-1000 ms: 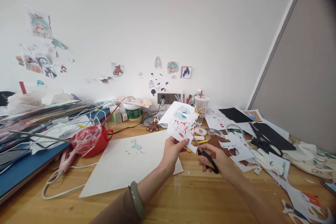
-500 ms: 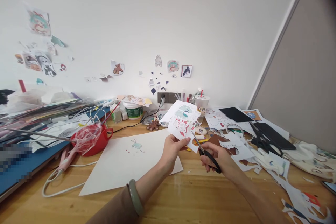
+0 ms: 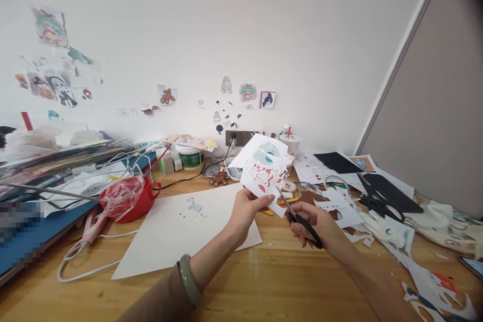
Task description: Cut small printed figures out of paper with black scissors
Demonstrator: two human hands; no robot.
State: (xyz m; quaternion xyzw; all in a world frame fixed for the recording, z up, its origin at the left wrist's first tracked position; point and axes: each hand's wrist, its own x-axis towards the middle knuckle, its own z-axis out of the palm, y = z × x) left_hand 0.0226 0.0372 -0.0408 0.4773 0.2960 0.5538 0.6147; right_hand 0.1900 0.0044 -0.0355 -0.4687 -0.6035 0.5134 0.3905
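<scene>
A white paper [image 3: 264, 163] printed with teal and red drawings is pinched at its lower edge between the thumb and fingers of my left hand [image 3: 247, 214]. My right hand [image 3: 313, 224] grips black-handled scissors [image 3: 306, 225], whose blades meet the paper's lower right edge. Whether the blades are fully closed is hard to tell. Below and left of the held paper, a large white sheet [image 3: 162, 241] lies on the wooden table [image 3: 264, 282], bearing a small teal figure [image 3: 195, 207] and small red dots.
A red mug [image 3: 141, 201] covered with plastic wrap stands at the left, beside a white cord [image 3: 62, 266]. A green-and-white tub [image 3: 190, 157] and a lidded cup [image 3: 292, 143] stand near the wall. Paper scraps [image 3: 426, 276] and another pair of black scissors [image 3: 377, 201] lie at the right.
The held paper has risen slightly and turned a little. My right hand and the scissors have shifted slightly right. The whole view has moved a little.
</scene>
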